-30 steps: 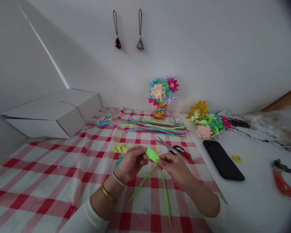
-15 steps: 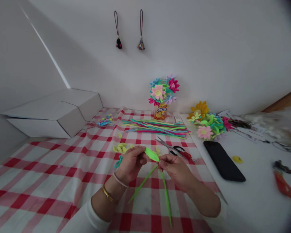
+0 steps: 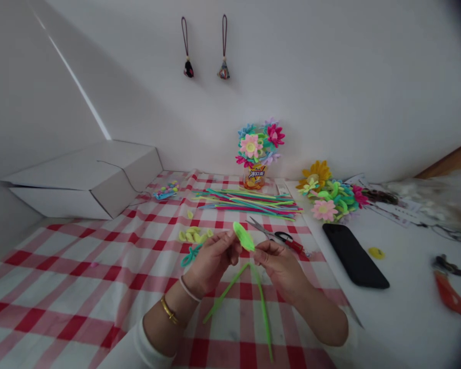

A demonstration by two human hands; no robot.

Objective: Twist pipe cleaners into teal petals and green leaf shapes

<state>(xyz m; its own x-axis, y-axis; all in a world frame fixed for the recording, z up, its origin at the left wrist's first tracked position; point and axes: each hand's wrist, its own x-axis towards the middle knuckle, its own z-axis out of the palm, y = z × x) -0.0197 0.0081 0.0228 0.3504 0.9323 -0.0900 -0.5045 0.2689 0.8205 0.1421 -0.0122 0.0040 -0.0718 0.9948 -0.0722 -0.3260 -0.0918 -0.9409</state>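
Both my hands work a bright green pipe cleaner [image 3: 243, 237] over the red-and-white checked cloth [image 3: 80, 277]. My left hand [image 3: 211, 261] pinches the folded leaf-shaped loop at its top. My right hand [image 3: 278, 266] is closed on the twist just below the loop. Two long green tails [image 3: 263, 307] hang down from the hands towards me. A teal pipe-cleaner curl [image 3: 190, 253] lies just left of my left hand. Several small yellow loops [image 3: 192, 236] lie behind it.
Red-handled scissors [image 3: 280, 237] lie right behind my hands. A bundle of coloured pipe cleaners [image 3: 249, 201], a jar of finished flowers [image 3: 255, 148] and a flower bunch [image 3: 330, 197] stand further back. A black phone [image 3: 355, 254], orange pliers [image 3: 449, 292] and a white box [image 3: 84, 177] flank the cloth.
The green loop has tipped up from lying sideways to pointing upward, and my hands have shifted slightly away from me.
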